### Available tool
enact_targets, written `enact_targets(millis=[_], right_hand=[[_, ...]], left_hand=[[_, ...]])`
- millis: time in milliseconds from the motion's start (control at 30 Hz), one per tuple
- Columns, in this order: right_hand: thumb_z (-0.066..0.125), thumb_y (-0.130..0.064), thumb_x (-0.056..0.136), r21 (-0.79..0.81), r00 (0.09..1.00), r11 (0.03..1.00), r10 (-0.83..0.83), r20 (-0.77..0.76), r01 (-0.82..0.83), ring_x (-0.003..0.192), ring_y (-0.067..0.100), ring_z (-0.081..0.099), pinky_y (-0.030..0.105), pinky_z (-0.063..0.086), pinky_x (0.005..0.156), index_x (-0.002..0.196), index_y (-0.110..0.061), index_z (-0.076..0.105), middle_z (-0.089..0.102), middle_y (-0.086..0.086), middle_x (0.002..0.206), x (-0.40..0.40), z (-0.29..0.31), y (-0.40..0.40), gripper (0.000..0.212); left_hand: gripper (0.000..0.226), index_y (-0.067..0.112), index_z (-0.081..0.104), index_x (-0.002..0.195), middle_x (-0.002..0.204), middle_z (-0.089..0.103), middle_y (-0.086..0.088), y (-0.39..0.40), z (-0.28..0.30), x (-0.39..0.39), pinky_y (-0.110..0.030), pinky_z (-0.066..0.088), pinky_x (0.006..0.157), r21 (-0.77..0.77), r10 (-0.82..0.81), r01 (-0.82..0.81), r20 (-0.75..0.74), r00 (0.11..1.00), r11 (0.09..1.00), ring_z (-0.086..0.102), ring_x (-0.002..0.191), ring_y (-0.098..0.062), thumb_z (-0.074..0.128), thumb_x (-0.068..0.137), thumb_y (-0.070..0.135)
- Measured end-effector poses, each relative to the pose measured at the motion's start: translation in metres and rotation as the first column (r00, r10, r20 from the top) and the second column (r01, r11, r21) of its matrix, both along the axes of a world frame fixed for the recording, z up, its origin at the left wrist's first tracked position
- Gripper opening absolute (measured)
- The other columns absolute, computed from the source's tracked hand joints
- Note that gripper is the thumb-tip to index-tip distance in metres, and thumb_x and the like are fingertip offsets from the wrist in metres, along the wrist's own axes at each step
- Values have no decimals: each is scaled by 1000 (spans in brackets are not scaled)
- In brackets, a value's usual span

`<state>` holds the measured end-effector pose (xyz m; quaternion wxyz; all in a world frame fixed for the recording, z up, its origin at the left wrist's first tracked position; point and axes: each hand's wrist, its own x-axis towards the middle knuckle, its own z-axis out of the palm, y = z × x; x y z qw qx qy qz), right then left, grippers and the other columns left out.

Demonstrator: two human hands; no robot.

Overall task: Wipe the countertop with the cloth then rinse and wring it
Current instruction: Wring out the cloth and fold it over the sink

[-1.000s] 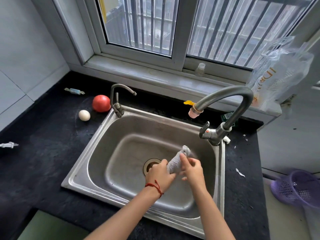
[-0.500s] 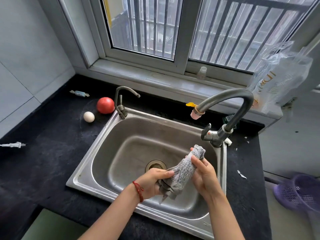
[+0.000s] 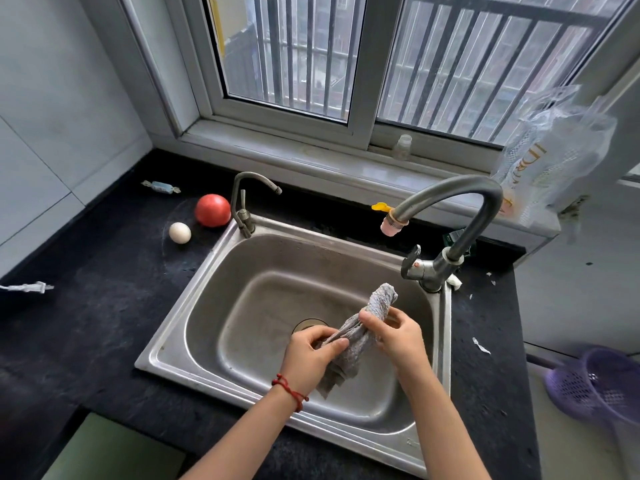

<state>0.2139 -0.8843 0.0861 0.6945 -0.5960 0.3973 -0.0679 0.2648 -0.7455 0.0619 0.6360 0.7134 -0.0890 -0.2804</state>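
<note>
A grey cloth point(image 3: 360, 336), bunched into a twisted roll, hangs over the steel sink point(image 3: 242, 271) near the drain point(image 3: 304, 325). My left hand point(image 3: 311, 358), with a red string at the wrist, grips the roll's lower part. My right hand point(image 3: 398, 336) grips the cloth higher up, and its top end sticks out above the fingers. The cloth's loose corner dangles below my left hand. The big grey faucet point(image 3: 457, 202) curves over the sink's right side and no water is seen running. Black countertop point(image 3: 86, 306) surrounds the sink.
A red tomato point(image 3: 212, 210), a white egg point(image 3: 179, 232) and a wrapped sweet point(image 3: 161, 187) lie on the counter left of a small tap point(image 3: 247, 202). A white plug point(image 3: 31, 288) lies at far left. A plastic bag point(image 3: 550, 150) hangs at right, above a purple basket point(image 3: 602, 386).
The cloth went from a tight wad between both hands to a longer twisted roll. My hands have moved slightly apart along it, with the lower corner now dangling.
</note>
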Motion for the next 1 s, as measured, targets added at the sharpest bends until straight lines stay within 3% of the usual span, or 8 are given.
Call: enact_targets(millis=[67, 133, 267, 400, 467, 600, 767, 1000], right_hand=[[69, -7, 77, 63, 996, 996, -63, 60, 59, 76, 13, 65, 21, 50, 62, 113, -12, 49, 67, 4, 86, -2, 1, 0, 42], [66, -3, 78, 108, 983, 986, -137, 120, 124, 67, 9, 67, 20, 53, 58, 107, -10, 53, 69, 1, 78, -4, -1, 2, 32], [57, 0, 83, 176, 948, 957, -262, 181, 231, 65, 14, 65, 19, 54, 56, 88, -11, 64, 69, 5, 73, -5, -6, 11, 14], [51, -5, 88, 76, 964, 979, -199, 176, 188, 75, 22, 60, 30, 51, 66, 83, -14, 67, 67, 11, 80, -5, -6, 11, 19], [51, -9, 89, 4, 982, 996, -83, 170, 84, 80, 22, 62, 33, 51, 72, 89, -10, 68, 68, 13, 86, -5, -3, 14, 17], [46, -10, 92, -25, 990, 999, 30, 135, -27, 76, 17, 64, 23, 52, 63, 91, -9, 67, 69, 10, 83, -5, 2, 22, 21], [50, -11, 90, -64, 997, 998, -19, 69, 24, 81, 18, 64, 26, 51, 67, 97, -10, 65, 68, 8, 88, -5, 2, 23, 16], [63, -12, 82, -72, 987, 987, -150, -51, 146, 76, 19, 59, 34, 50, 75, 81, -9, 63, 65, 11, 83, 5, -10, 29, 2]], left_hand=[[13, 14, 67, 68, 69, 64, -8, 2, -2, 0, -33, 52, 59, -13, 81, -83, -119, 990, 996, 60, 64, -19, 67, 79, 8], [17, 8, 67, 70, 64, 65, -9, 1, 2, -2, -26, 54, 48, -94, 134, -180, -371, 919, 979, 62, 54, -19, 59, 85, 6], [21, -2, 65, 84, 64, 71, -12, 2, 11, 2, -24, 55, 47, -227, -19, -178, -664, 748, 957, 67, 54, -20, 48, 90, 8], [22, 16, 63, 82, 70, 61, -3, 4, 13, 11, -21, 48, 53, -94, -193, 168, -515, 835, 981, 57, 61, -14, 46, 92, 24], [22, 17, 64, 85, 67, 61, 2, -1, 17, 14, -16, 44, 49, -103, -153, 119, -466, 872, 988, 56, 56, -8, 46, 92, 28], [13, 6, 66, 81, 63, 63, -2, -14, 22, 15, -15, 45, 47, -153, -16, -39, -342, 940, 987, 55, 56, -12, 56, 87, 13], [13, 4, 69, 72, 58, 68, -4, -16, 21, 8, -19, 51, 48, -165, 183, -273, -417, 890, 948, 61, 51, -14, 61, 82, 4], [16, 2, 70, 76, 62, 71, -6, -11, 24, 1, -20, 56, 54, -255, 166, -289, -413, 895, 923, 66, 54, -13, 56, 84, 1]])
